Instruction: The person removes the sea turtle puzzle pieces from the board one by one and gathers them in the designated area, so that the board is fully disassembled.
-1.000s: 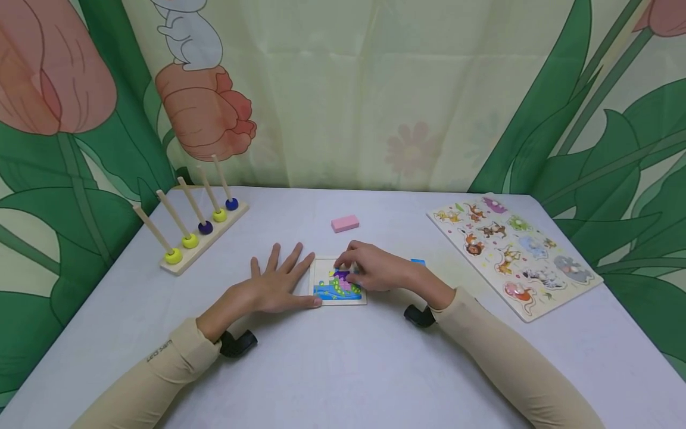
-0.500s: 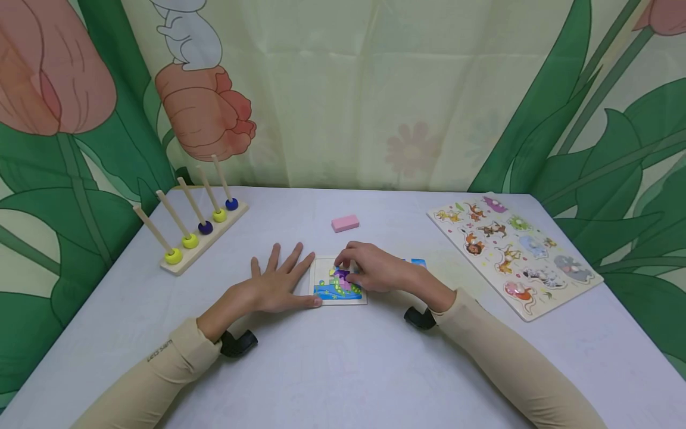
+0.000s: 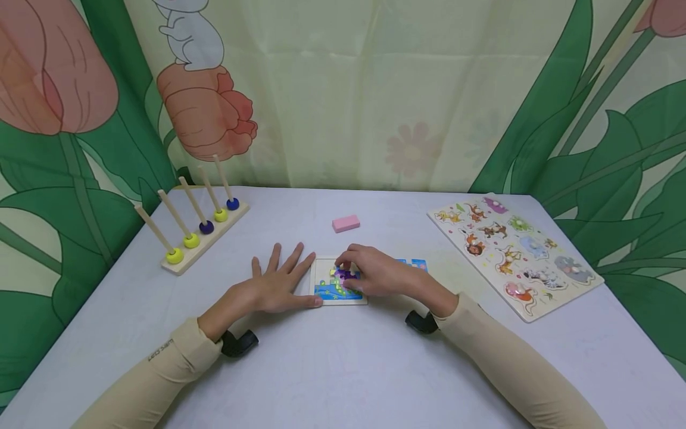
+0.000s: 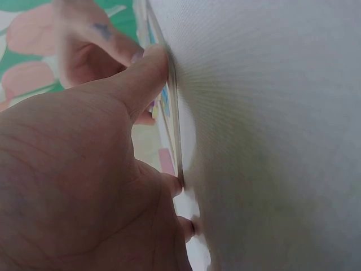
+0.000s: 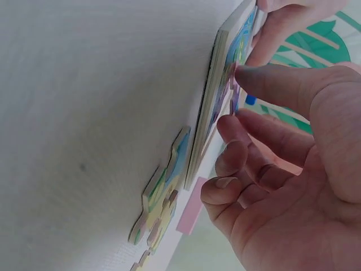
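A small framed jigsaw puzzle (image 3: 339,301) lies on the table, with blue, green and purple pieces inside its light wooden rim. My left hand (image 3: 276,289) is spread flat at its left side, thumb on the lower left corner and index fingertip at the upper left; in the left wrist view the thumb (image 4: 148,70) presses the frame's edge. Over the puzzle's right half, my right hand (image 3: 377,271) pinches a purple puzzle piece (image 5: 234,97) between thumb and fingers, its other fingers curled. That hand hides part of the picture.
Loose puzzle pieces (image 5: 163,192) lie right of the frame, partly behind the right hand. A pink block (image 3: 346,223) sits beyond it. A peg stand with beads (image 3: 206,238) stands at left, an animal peg puzzle board (image 3: 514,256) at right. A printed curtain (image 3: 343,107) hangs behind.
The right hand has shifted slightly downward, and its pinched purple piece has turned or shifted a little over the puzzle. More blue shows behind the wrist. The left hand keeps its place.
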A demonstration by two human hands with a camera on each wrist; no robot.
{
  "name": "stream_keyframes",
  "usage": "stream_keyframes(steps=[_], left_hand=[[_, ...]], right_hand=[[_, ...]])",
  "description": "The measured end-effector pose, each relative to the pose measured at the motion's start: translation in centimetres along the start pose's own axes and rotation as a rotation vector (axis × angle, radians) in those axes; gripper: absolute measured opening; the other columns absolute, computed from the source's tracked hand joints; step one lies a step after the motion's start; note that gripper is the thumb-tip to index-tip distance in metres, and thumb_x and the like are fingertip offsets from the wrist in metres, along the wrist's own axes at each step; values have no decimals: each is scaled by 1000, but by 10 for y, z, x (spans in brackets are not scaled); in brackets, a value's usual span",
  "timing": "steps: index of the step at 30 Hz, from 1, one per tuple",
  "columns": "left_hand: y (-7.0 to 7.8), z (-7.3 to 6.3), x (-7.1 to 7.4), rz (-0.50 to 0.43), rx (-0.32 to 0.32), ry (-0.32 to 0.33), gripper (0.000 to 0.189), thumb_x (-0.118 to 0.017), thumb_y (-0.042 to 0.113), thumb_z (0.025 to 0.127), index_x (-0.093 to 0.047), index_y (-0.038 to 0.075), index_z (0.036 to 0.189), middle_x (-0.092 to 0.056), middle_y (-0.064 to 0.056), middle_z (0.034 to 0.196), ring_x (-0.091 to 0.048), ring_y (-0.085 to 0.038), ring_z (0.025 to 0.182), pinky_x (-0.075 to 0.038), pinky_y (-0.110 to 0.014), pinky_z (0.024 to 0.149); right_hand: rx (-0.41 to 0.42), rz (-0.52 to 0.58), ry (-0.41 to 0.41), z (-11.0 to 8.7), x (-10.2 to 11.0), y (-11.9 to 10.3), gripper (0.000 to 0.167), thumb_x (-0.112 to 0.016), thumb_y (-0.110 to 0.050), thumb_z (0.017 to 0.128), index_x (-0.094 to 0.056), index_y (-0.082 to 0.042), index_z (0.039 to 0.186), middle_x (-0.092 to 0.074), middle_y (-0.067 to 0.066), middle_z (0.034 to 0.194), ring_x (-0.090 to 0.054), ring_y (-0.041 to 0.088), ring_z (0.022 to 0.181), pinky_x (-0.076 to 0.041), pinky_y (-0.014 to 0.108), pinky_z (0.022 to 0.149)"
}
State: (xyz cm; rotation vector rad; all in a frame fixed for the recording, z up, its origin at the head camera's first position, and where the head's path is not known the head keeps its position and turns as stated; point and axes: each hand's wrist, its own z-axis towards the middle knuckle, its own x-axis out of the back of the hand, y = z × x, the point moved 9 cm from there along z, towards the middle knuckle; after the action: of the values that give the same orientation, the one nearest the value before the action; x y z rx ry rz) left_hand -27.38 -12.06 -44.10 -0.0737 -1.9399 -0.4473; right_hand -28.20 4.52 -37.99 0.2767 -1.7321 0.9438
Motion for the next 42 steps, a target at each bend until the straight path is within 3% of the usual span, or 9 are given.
stream_keyframes(steps=[12, 22, 42], left_hand=[[1, -1, 2, -17, 1, -15, 112, -53, 90, 86, -4, 36, 171, 16, 0, 180, 25, -49, 161, 9, -88, 116], [2, -4, 4, -18, -6, 3, 110, -54, 89, 87, -5, 37, 171, 15, 1, 180, 25, -48, 162, 8, -88, 116], [3, -3, 2, -28, 3, 0, 110, -56, 86, 87, -5, 36, 171, 15, 0, 180, 26, -48, 162, 10, -87, 117]], right_hand=[[36, -28, 39, 0, 4, -6, 41, -80, -19, 96, -70, -7, 134, -68, 6, 116, -66, 20, 108, -56, 37, 99], [-25, -27, 52, -2, 8, 1, 41, -82, -23, 94, -71, -9, 132, -70, 2, 113, -64, 19, 106, -55, 40, 102], [-126, -14, 131, -64, 32, 52, 38, -75, -16, 91, -72, -10, 128, -69, 1, 111, -60, 20, 99, -51, 35, 88]])
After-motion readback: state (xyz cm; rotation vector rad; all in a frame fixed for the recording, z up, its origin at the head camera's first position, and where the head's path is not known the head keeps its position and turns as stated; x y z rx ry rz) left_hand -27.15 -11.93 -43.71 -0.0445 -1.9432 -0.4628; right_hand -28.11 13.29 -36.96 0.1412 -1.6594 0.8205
